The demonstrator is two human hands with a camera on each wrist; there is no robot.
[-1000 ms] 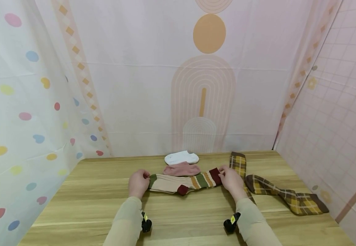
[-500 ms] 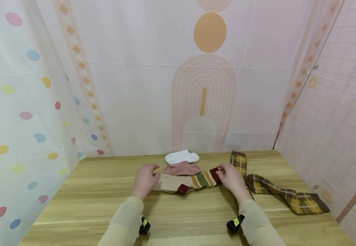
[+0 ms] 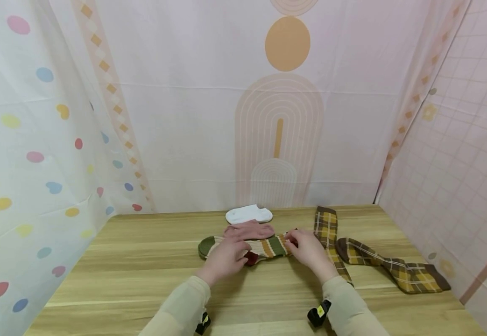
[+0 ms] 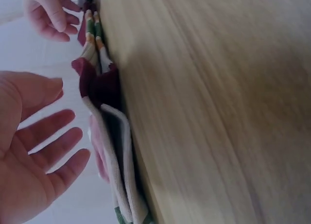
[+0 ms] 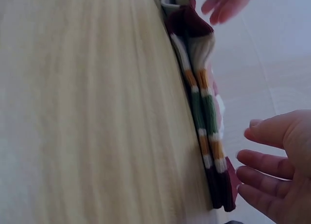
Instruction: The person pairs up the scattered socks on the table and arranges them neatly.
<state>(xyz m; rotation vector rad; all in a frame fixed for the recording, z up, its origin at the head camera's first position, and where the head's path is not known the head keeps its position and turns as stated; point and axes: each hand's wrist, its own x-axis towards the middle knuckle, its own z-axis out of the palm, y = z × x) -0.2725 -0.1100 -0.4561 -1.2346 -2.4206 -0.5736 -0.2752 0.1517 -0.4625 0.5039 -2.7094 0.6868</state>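
A pair of cream socks (image 3: 276, 246) with green toes, maroon heels and orange and green stripes lies across the table, one sock stacked on the other. Above the foot part near the heel hovers my left hand (image 3: 226, 258); in the left wrist view its fingers (image 4: 58, 146) are spread and hold nothing. By the maroon cuff is my right hand (image 3: 309, 250), its fingers (image 5: 265, 173) parted in the right wrist view. Its lower fingertips come close to the cuff; whether they touch I cannot tell. Part of the cuff and foot is hidden behind the hands.
Behind the striped pair lie pink socks (image 3: 248, 230), then white low-cut socks (image 3: 248, 215). To the right, one plaid sock (image 3: 326, 224) lies lengthwise, and another plaid sock (image 3: 411, 277) stretches towards the table's right edge. Patterned curtains (image 3: 184, 140) surround the wooden table (image 3: 121, 275).
My left hand has let go of the green toe end and moved right to above the heel. The right hand has loosened from the cuff and shifted slightly left. The socks lie still.
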